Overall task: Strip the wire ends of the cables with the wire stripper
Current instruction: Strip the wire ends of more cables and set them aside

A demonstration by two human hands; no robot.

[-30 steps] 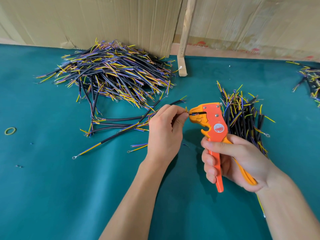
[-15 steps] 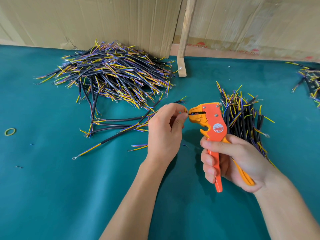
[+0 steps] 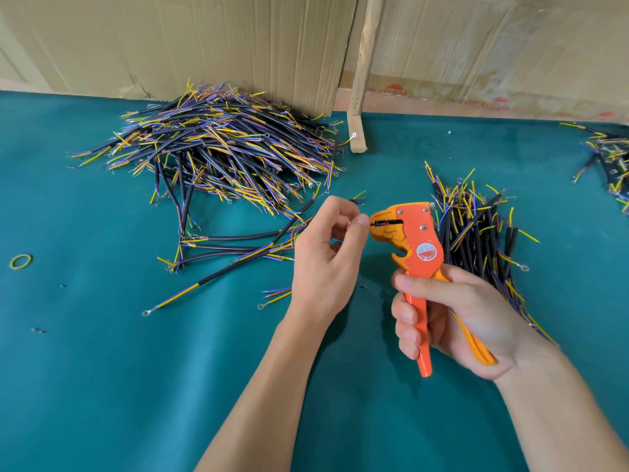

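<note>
- I am holding the orange plastic-bodied wire stripper with two long handles (image 3: 417,247) in my right hand (image 3: 452,318), fingers curled round both handles; the handles are standing drawn close together and the nose is pointing left.
- My left hand (image 3: 326,257) is pinching a thin wire end between thumb and forefinger, right at the mouth of the stripper; the wire itself is mostly hidden by my fingertips (image 3: 361,220), so I cannot tell how far it is sitting inside.
- The black-sheathed cable with yellow, blue and purple cores (image 3: 299,212) that I am working on is trailing up and left from behind my left hand, over the teal cloth-covered table (image 3: 136,386).
- Handling judgement: each cable is looking light and limp, the sheath somewhat springy, the single cores thin and easily bent or nicked. I am taking hold close to the tip, since a grip further back would likely let the core buckle.
- The stripper is looking rigid and light; a grip low on the handles is giving leverage.
- A large heap of like cables (image 3: 218,158) is lying at the rear left, a smaller upright-fanned bundle (image 3: 476,233) just behind the stripper.
</note>
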